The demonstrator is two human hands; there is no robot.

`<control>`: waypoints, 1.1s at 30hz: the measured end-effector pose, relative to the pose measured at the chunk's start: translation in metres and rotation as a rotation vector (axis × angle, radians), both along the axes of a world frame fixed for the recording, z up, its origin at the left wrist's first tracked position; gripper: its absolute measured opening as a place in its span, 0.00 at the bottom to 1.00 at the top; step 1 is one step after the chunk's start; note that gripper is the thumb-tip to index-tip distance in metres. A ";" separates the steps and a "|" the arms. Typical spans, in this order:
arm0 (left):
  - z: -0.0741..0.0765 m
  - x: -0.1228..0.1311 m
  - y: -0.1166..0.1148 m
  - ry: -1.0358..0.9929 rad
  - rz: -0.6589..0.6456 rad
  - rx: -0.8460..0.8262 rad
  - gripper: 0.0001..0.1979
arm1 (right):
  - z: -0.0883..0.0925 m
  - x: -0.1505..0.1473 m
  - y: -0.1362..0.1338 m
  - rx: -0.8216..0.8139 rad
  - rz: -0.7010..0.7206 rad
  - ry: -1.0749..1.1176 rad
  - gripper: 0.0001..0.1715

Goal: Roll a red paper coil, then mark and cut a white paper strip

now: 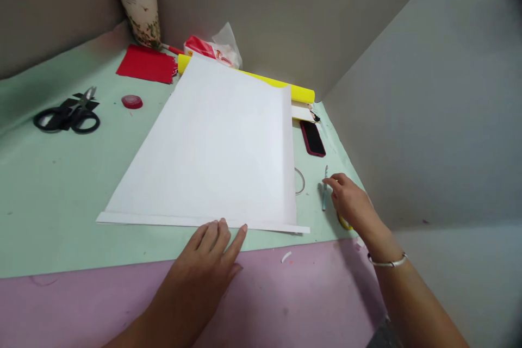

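Observation:
A large white sheet of paper (220, 141) lies on the pale green cover, with a narrow folded strip (163, 219) along its near edge. My left hand (210, 258) rests palm down at that edge, fingers outstretched and fingertips on the strip, nothing in its grasp. To the right of the paper, my right hand (351, 201) pinches a slim light-blue pen (324, 198) between thumb and fingertips. The pen is close over the green surface, roughly upright in the view. A yellow tape roll (345, 222) is partly hidden under my right hand.
Black-handled scissors (77, 114) and a red tape roll (132, 101) lie left. Behind are red sheets (147, 63), a tall cup (141, 5), a tissue pack (210, 50) and a yellow roll (281, 84). A phone (312, 138) and a ring (300, 181) lie right, near a grey wall (428, 119).

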State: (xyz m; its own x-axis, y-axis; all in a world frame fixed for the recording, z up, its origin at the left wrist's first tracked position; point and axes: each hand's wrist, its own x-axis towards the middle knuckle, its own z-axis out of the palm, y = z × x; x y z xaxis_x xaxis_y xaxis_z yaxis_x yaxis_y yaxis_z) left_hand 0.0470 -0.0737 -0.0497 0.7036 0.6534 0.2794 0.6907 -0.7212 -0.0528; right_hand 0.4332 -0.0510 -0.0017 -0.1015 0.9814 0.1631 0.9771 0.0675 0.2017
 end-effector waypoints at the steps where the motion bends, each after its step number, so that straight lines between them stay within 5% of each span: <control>1: 0.000 0.000 0.000 -0.003 -0.003 0.003 0.22 | -0.002 0.006 0.001 -0.040 -0.003 -0.052 0.24; 10: -0.001 0.001 0.000 0.001 0.012 -0.025 0.23 | -0.006 0.021 0.011 -0.101 0.121 -0.095 0.15; 15: -0.004 0.001 0.000 -0.035 0.014 -0.003 0.23 | 0.001 0.029 0.012 0.056 0.106 -0.037 0.07; 17: -0.004 0.001 0.000 -0.037 0.016 0.000 0.23 | 0.010 0.016 0.012 0.243 0.070 0.117 0.03; 20: -0.004 0.001 0.000 -0.029 0.016 0.003 0.23 | 0.029 -0.030 0.008 0.553 0.046 0.854 0.11; 23: -0.003 0.001 0.000 -0.024 0.019 0.002 0.24 | 0.041 -0.091 0.000 0.368 0.054 1.446 0.14; 26: -0.002 0.001 0.000 -0.023 0.018 0.007 0.25 | 0.035 -0.139 -0.006 -0.008 0.012 1.748 0.04; 30: 0.000 0.003 0.000 -0.027 0.010 0.023 0.25 | 0.013 -0.164 -0.002 -0.363 0.037 1.783 0.18; 33: -0.001 0.003 0.000 -0.041 0.023 0.009 0.25 | 0.002 -0.169 0.002 -0.420 -0.021 1.686 0.13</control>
